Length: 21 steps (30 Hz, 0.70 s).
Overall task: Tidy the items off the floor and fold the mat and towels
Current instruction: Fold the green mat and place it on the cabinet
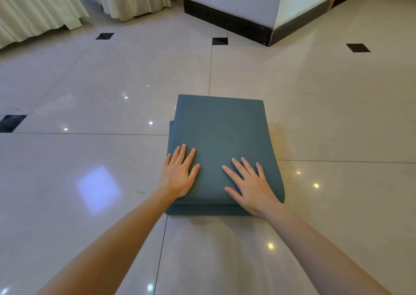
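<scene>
Teal mat point(220, 137) on glossy beige floor point(90, 159) with black diamond insets point(105, 36)

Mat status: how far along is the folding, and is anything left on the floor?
Done: the teal mat lies folded in stacked layers on the tiled floor. In hand: the left hand and right hand press flat on its near end. Left: no towels or loose items show in this view, so their state cannot be judged.

One folded mat point(221, 137); two hands: left hand point(179, 174), right hand point(252, 186).
</scene>
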### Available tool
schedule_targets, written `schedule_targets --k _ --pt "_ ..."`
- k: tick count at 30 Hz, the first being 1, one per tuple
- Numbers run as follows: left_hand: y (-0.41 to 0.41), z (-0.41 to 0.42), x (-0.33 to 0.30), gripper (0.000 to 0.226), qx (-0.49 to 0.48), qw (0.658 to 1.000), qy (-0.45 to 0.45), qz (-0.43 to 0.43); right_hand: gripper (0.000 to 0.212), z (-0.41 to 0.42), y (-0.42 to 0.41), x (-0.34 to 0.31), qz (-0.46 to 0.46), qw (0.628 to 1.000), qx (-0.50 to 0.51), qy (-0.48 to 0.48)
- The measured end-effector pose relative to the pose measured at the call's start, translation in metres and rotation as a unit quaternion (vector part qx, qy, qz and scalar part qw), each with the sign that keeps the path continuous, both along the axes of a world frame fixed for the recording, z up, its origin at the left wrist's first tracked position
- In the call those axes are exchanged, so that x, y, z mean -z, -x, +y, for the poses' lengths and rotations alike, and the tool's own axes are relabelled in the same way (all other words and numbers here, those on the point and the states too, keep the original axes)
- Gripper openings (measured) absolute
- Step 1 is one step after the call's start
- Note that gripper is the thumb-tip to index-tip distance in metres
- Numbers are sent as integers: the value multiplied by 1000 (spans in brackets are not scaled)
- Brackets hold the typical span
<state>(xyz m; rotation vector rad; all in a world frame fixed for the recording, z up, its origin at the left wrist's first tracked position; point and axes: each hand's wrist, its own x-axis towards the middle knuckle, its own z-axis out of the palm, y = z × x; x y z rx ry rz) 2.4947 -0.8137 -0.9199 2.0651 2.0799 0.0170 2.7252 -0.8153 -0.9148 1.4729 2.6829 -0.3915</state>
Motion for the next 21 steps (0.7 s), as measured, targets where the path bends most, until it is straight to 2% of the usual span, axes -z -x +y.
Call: schedule_targets --k 3,6,14,17,21 --pt "-2 -5 22 78 -18 1000 -14 10 94 -6 1 19 -48 998 -47 2" --pt "-2 -4 43 77 -29 999 -20 25 109 -3 4 35 -110 992 -56 36" --pt "1 9 74 77 -25 999 -17 39 117 6 17 49 -164 985 -44 34" --pt "2 11 71 72 -22 999 4 49 110 -2 25 42 -182 982 -27 31" --pt "-2 7 62 62 -15 997 42 63 69 -27 38 34 -203 979 -24 -11"
